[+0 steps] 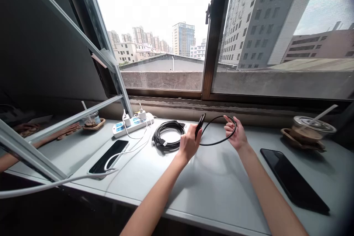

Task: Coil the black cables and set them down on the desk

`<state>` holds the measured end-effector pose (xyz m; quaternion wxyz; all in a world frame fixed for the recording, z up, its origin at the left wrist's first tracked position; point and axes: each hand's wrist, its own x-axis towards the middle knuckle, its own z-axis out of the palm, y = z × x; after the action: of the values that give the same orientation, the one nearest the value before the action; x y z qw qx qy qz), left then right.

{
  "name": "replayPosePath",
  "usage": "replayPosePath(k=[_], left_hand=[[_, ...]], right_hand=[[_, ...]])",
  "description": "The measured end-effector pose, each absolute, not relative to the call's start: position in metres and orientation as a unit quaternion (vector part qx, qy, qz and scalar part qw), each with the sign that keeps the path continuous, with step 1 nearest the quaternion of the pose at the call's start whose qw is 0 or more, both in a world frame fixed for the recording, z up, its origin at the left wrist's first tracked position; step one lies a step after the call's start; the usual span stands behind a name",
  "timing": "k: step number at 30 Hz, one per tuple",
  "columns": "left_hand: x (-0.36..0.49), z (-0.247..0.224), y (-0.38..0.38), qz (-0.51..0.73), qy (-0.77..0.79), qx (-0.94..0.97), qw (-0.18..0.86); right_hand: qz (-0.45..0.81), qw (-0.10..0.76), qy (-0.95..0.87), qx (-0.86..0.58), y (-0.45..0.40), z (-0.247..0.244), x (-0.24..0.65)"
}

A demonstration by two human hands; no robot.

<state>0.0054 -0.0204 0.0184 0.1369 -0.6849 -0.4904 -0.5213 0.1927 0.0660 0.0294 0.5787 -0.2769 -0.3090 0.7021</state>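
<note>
My left hand [190,142] is closed around a bunch of black cable loops above the white desk. From there a black cable [214,144] runs in a wide curve to my right hand [236,132], whose fingers pinch its far bend. The fingertips of the right hand point up and left. To the left of my left hand, a coiled black cable [155,136] lies on the desk, with its plugs showing at the coil's near and far sides. The ends of the held cable are hidden.
Farther left stand a white power strip [132,125] with two chargers and a phone [108,157] with a white cable across it. On the right are a black phone [294,180] and a lidded drink cup [312,127] in a holder. A metal frame [117,77] rises at left; another person's arm [52,132] is beyond it.
</note>
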Motion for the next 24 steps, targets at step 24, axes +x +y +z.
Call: replayPosePath(k=[24], left_hand=[[0.028,-0.032,-0.012,-0.345,-0.468,-0.805,0.117]], right_hand=[[0.687,0.473,-0.428,-0.349,0.064,-0.032,0.156]])
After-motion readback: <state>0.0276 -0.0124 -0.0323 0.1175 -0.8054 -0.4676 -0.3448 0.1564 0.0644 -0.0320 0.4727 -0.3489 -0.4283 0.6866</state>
